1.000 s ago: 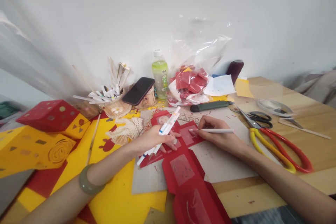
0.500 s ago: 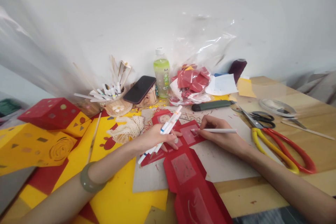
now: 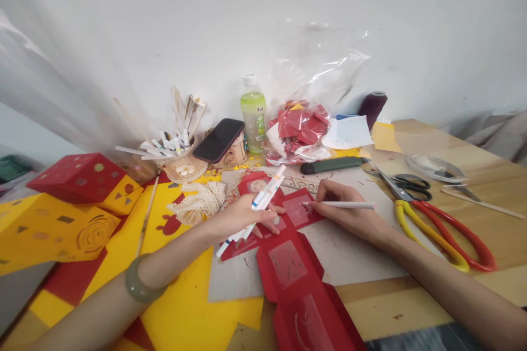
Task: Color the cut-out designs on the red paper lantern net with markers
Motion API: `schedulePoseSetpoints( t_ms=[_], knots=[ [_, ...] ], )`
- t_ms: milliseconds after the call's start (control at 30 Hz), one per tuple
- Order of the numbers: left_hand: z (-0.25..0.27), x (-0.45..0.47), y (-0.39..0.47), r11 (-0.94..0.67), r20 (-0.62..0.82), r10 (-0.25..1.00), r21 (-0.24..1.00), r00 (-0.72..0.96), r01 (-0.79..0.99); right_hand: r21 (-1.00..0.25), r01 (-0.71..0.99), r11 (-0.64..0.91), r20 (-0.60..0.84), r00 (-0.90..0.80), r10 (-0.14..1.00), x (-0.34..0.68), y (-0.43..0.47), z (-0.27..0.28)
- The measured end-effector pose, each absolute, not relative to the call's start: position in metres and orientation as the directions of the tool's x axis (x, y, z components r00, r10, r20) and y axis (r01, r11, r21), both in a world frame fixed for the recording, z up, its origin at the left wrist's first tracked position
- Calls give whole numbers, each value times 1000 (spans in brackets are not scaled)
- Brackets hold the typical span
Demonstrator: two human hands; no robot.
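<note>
A red card box net lies unfolded, with translucent windows set in its panels. My left hand rests on its left part, closed around several white marker pens, with some fingertips pressed on the card. Between the fingers of my right hand is one white marker pen; its tip meets the window of the upper right panel. Faint drawn lines show on some windows. Under the net is a grey board.
Large scissors with yellow and red handles lie right of my right hand. A green-handled cutter, bottle, phone and pen holder line the back. Red and yellow boxes stand left on yellow card.
My right hand has shifted slightly to the right with its marker pen, the tip sliding a little across the window. My left hand and the card net stay in place.
</note>
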State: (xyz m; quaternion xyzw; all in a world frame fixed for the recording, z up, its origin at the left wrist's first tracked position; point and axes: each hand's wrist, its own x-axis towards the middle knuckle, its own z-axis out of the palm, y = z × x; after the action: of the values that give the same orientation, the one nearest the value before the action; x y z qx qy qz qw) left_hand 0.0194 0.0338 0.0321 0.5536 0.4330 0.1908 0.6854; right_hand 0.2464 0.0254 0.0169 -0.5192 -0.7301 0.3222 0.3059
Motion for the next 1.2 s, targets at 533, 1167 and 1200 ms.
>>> schedulePoseSetpoints(
  t_ms=[533, 1167, 1200],
  knots=[
    [32, 19, 34, 294, -377, 739, 926, 558, 237, -786, 564, 254, 123, -261, 958, 249, 26, 15],
    [34, 20, 34, 297, -398, 740, 917, 543, 268, -794, 577, 195, 75, -225, 971, 248, 25, 20],
    [34, 20, 34, 296, -396, 740, 918, 544, 265, -794, 576, 194, 73, -226, 971, 248, 25, 20]
  ],
)
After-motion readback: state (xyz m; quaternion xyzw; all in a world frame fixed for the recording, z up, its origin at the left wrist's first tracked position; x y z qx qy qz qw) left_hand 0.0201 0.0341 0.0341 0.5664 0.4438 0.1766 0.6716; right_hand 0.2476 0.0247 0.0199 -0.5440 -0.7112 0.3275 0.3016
